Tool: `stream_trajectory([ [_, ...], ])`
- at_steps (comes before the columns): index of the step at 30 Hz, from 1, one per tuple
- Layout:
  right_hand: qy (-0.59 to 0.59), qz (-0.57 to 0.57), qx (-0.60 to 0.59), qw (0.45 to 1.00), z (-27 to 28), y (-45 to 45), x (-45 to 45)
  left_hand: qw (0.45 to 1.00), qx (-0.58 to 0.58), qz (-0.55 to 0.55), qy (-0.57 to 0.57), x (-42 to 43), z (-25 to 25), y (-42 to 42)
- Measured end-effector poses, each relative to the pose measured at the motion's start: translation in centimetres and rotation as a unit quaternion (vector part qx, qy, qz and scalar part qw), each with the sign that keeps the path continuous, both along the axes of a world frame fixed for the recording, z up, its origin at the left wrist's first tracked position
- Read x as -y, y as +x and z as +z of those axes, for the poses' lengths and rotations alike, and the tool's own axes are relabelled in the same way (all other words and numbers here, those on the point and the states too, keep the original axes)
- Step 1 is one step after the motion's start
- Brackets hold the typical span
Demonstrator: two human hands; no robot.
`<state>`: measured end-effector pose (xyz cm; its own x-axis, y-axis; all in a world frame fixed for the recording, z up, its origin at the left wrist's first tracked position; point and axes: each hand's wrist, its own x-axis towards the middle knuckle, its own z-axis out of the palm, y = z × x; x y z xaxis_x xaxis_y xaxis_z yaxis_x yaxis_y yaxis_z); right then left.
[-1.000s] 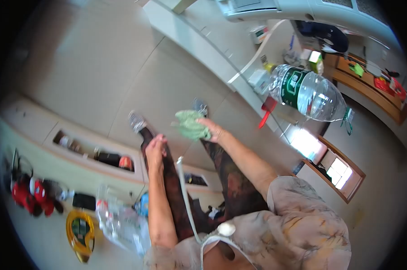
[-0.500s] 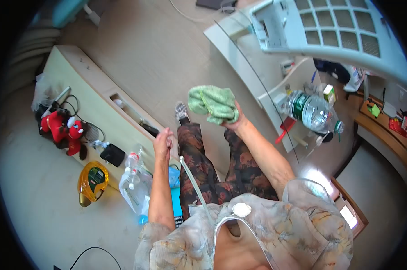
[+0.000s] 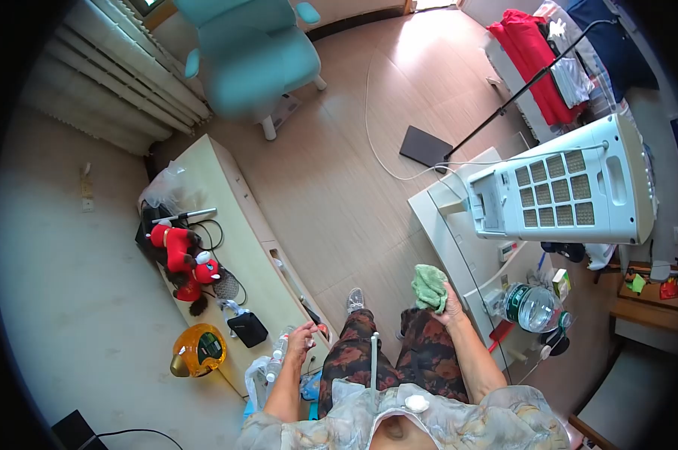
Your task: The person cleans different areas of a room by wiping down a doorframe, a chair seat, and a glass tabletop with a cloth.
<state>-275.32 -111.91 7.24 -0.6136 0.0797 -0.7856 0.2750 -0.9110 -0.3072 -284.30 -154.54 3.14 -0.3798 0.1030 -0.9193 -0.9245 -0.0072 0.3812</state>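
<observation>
My right hand (image 3: 450, 305) grips a crumpled green cloth (image 3: 429, 288), which hangs above the floor just beyond my right knee. Beside it on the right is the glass-topped white table (image 3: 445, 225). My left hand (image 3: 301, 339) is beside the front edge of the long cream cabinet (image 3: 241, 225), fingers partly stretched out and no object visible in them. Close to that hand, clear plastic bottles (image 3: 277, 358) lie at the cabinet's near end.
On the cabinet are red plush toys (image 3: 177, 251), a black box (image 3: 247, 329) and a yellow detergent bottle (image 3: 198, 350). An air cooler (image 3: 556, 187) and a large water bottle (image 3: 532, 307) stand at right. Ahead are a teal chair (image 3: 256, 60) and a cable (image 3: 369, 112) across the floor.
My view has tilted up, bringing the chair and red clothes into sight. The right hand with the cloth now appears closer to my knees; the left hand stays by the cabinet edge.
</observation>
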Motion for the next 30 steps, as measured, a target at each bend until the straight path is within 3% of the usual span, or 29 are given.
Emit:
stream_trajectory([
  [2, 0.018, -0.028, -0.007, 0.999, -0.2, -0.4, -0.3, 0.999, -0.011, 0.014, 0.043, 1.0, -0.7, -0.8],
  [9, -0.018, -0.072, 0.002, 0.997, -0.5, -2.9, -3.4, 0.996, -0.029, -0.010, -0.082, -0.2, -2.0, -4.2],
  [15, 0.021, 0.037, 0.075, 0.996, -4.1, -4.6, -8.5, 0.993, -0.019, 0.001, -0.121, -2.0, -0.6, -8.4],
  [23, 0.092, 0.156, 0.186, 0.966, -2.9, -7.2, -15.1, 0.986, 0.043, -0.058, -0.150, -4.5, 3.5, -14.6],
  [30, 0.107, 0.211, 0.211, 0.948, -2.4, -8.1, -18.4, 0.987, 0.059, -0.072, -0.133, -9.5, 4.2, -18.0],
])
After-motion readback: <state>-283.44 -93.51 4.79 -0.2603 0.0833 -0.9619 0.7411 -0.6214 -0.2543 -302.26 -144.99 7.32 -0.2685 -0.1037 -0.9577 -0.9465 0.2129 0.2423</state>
